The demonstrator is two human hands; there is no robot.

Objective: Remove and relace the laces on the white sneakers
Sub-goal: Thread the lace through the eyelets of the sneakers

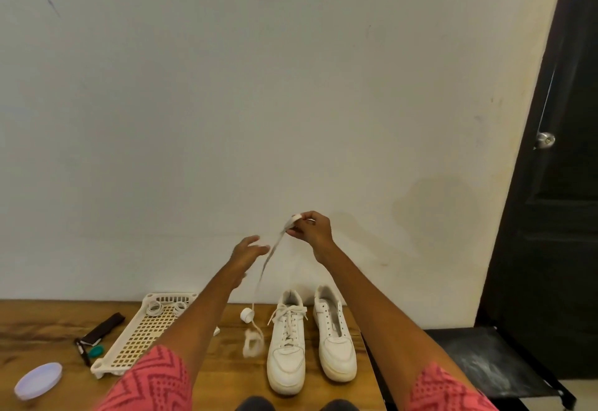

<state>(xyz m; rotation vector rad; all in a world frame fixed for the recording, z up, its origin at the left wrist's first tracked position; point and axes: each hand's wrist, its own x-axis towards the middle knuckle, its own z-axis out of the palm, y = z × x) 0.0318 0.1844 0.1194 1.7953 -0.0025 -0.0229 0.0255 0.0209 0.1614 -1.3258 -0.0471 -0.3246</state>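
Two white sneakers stand side by side on the wooden table. The left sneaker (pixel 286 344) is laced; the right sneaker (pixel 335 334) shows bare eyelets. My right hand (pixel 310 228) is raised high above them and pinches a loose white lace (pixel 267 268), which hangs down blurred to the table beside a small white roll (pixel 247 316). My left hand (pixel 249 253) is lifted just left of the hanging lace with its fingers spread, holding nothing.
A cream perforated tray (pixel 142 339) with white rings lies at the left. Beside it are a dark strap (pixel 103 329), a black marker (pixel 82 354), a green piece (pixel 96 351) and a pale round lid (pixel 38 381). A black chair (pixel 495 362) and dark door (pixel 556 184) stand right.
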